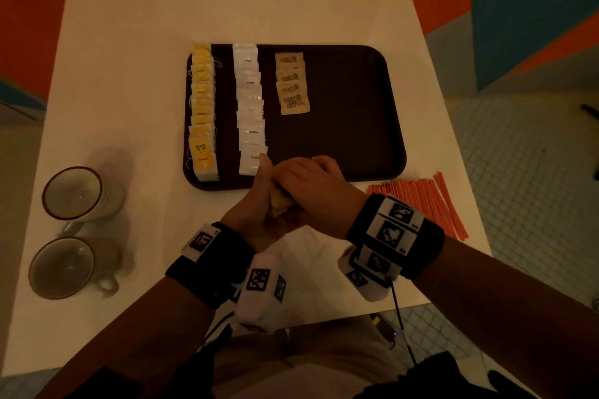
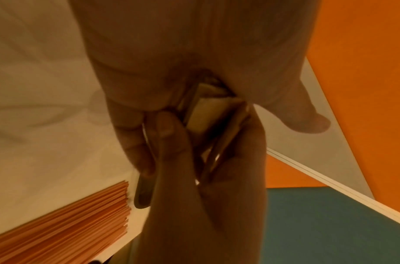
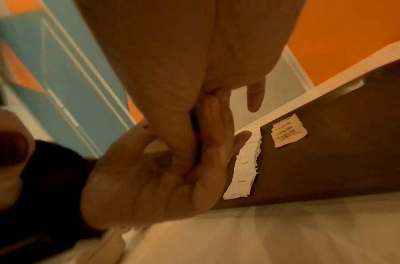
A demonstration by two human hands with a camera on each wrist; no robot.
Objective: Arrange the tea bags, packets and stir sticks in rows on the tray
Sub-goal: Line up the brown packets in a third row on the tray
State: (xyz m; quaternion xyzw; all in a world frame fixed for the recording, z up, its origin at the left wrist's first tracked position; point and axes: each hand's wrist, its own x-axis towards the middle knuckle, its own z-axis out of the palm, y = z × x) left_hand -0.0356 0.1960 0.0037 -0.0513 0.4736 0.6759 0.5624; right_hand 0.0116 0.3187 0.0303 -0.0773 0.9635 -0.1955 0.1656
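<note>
Both-hand grip on tan packets; "Coffee" sachets

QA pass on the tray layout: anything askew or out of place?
Mostly tidy. The tea bags overhang the tray's left and far rim, strings trailing. The brown packets row is short; both hands hold more. The stir sticks lie off the tray. Nothing spilled.
</note>
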